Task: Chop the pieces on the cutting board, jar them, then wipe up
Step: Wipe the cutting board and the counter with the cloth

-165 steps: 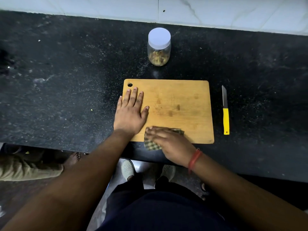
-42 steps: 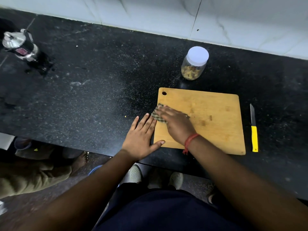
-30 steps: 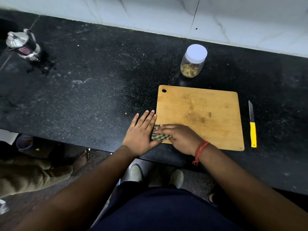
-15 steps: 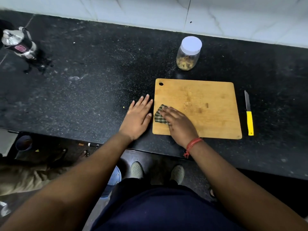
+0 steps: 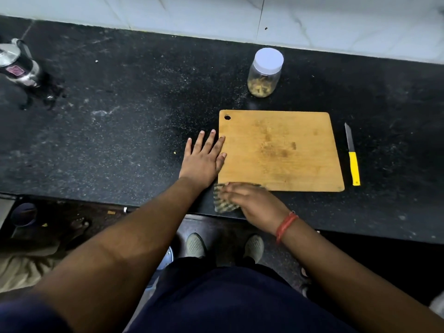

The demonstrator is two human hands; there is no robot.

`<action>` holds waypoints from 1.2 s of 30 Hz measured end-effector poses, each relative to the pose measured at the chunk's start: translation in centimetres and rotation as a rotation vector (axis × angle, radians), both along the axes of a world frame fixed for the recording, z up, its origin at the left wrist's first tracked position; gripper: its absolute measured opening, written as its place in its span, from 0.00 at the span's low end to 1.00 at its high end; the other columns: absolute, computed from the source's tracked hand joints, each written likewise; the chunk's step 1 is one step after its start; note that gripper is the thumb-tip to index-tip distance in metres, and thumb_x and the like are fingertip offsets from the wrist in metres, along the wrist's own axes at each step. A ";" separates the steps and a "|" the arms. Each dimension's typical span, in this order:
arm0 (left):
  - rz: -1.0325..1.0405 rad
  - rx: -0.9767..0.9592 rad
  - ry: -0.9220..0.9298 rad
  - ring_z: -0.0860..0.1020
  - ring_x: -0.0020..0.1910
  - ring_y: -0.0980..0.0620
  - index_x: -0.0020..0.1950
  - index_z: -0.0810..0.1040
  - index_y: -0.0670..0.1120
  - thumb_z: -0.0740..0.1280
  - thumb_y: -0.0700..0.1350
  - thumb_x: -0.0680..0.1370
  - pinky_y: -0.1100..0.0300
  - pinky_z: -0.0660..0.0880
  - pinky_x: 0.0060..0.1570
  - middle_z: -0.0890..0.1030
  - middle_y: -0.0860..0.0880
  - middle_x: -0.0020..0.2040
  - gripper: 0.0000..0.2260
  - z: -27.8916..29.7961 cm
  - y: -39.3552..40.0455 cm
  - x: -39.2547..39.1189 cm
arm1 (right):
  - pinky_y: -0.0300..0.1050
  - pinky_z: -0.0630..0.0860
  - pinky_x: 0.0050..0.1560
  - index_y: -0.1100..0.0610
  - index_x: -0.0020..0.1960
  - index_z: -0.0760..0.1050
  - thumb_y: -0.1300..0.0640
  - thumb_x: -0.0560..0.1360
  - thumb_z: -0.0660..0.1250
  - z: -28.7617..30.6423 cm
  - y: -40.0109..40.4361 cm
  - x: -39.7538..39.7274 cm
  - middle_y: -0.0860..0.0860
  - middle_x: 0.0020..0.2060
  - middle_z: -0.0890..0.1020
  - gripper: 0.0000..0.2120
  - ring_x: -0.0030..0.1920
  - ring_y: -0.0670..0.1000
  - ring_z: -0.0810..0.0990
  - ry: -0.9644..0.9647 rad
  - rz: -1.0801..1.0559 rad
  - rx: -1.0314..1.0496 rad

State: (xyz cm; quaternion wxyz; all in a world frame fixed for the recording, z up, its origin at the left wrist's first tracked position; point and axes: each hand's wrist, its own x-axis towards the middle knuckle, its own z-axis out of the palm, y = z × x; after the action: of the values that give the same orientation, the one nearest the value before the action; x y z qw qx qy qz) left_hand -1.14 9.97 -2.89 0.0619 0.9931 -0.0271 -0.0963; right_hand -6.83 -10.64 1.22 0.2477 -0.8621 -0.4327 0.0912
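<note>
A bare wooden cutting board (image 5: pixel 281 150) lies on the black counter (image 5: pixel 120 131). Behind it stands a glass jar (image 5: pixel 264 73) with a white lid and chopped pieces in its bottom. My left hand (image 5: pixel 204 159) lies flat on the counter against the board's left edge, fingers straight. My right hand (image 5: pixel 249 200) presses a checked cloth (image 5: pixel 223 204) on the counter at the board's near left corner; the fingers lie flat and are blurred. A yellow-handled knife (image 5: pixel 352 156) lies to the right of the board.
A steel kettle (image 5: pixel 18 66) stands at the counter's far left. A small yellow crumb (image 5: pixel 175 152) lies left of my left hand. The counter's front edge runs just under the cloth. Another person's foot (image 5: pixel 79 223) shows on the floor below.
My right hand has slid the cloth from the board's left side toward me, off the near edge onto the counter. My left hand has stayed flat beside the board.
</note>
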 end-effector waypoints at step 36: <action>0.081 -0.078 -0.103 0.48 0.82 0.46 0.82 0.58 0.53 0.43 0.63 0.82 0.39 0.41 0.78 0.53 0.48 0.83 0.30 0.8 -2.2 -0.2 | 0.40 0.70 0.69 0.56 0.69 0.76 0.73 0.77 0.59 2.4 -12.9 10.8 0.51 0.65 0.77 0.24 0.63 0.49 0.75 0.189 -0.829 0.388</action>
State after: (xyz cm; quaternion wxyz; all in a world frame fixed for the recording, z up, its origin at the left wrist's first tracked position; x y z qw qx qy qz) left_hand -1.29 7.78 -2.09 0.1030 0.9938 0.0062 -0.0414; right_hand 3.94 -23.54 3.63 0.4584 -0.8878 -0.0363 -0.0200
